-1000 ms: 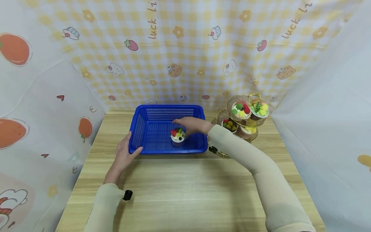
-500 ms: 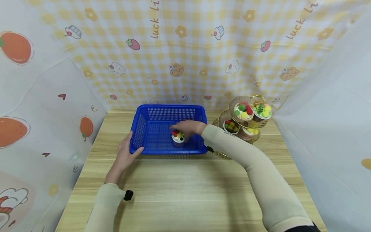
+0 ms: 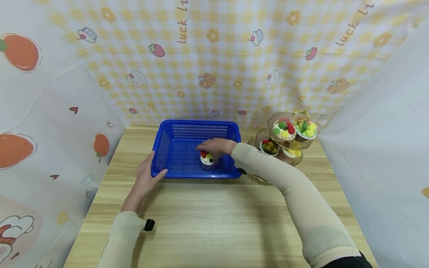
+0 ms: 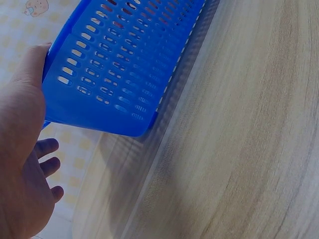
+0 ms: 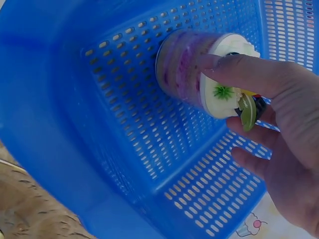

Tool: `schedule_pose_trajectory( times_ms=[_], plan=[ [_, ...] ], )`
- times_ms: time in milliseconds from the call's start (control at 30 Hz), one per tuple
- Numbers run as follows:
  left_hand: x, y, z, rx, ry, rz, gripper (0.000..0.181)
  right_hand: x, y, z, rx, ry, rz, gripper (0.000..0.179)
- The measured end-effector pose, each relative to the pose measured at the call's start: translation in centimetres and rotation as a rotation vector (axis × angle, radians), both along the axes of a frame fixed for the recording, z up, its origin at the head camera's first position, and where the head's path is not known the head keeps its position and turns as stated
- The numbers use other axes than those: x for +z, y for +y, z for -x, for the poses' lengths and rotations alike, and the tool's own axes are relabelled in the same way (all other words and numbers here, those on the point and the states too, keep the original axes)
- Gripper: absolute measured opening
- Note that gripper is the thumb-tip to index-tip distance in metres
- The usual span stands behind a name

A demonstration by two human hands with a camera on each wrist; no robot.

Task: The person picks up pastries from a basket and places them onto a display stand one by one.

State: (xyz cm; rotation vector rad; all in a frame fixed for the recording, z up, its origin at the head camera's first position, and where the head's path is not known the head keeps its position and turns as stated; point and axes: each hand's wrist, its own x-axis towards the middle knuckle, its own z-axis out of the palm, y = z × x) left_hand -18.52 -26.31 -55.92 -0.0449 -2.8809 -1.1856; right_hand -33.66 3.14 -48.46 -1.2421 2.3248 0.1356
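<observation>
A dessert cup (image 3: 207, 164) topped with cream and fruit stands in the right part of a blue plastic basket (image 3: 197, 175). My right hand (image 3: 219, 146) reaches in and holds the dessert cup from above. In the right wrist view, the thumb (image 5: 234, 69) presses the side of the purple-layered cup (image 5: 182, 67), while other fingers sit behind its fruit topping, partly hidden. My left hand (image 3: 145, 176) grips the front left corner of the basket, its thumb at the front rim. From the left wrist view, three fingertips (image 4: 49, 166) show below that corner (image 4: 75, 107).
To the right of the basket stands a gold tiered stand (image 3: 279, 116) carrying several dessert cups (image 3: 284, 129), partly behind the right forearm. The wooden table (image 3: 207, 216) meets a checked cloth (image 3: 221, 96) at the back and pale cloths at both sides.
My right hand has come down slightly and closer around the dessert cup. The left hand stays at the basket's corner. The head view has shifted slightly.
</observation>
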Motion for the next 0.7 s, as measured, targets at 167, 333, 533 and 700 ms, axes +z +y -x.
schedule_pose_trajectory(
  times_ms=[167, 333, 533, 700],
  plan=[
    [-0.05, 0.03, 0.04, 0.005, -0.019, 0.009, 0.096, -0.41, -0.01, 0.04, 0.015, -0.001, 0.009, 0.09],
    [-0.1, -0.07, 0.05, 0.008, -0.019, 0.008, 0.096, -0.79, -0.13, 0.07, 0.047, 0.022, -0.001, 0.091],
    [-0.03, -0.04, 0.07, 0.011, -0.018, 0.011, 0.095, -0.97, -0.45, 0.14, 0.057, 0.029, -0.008, 0.09],
    [-0.01, 0.05, 0.05, 0.016, -0.021, 0.008, 0.096, -1.07, -0.32, 0.45, 0.02, -0.009, 0.032, 0.091]
  ],
)
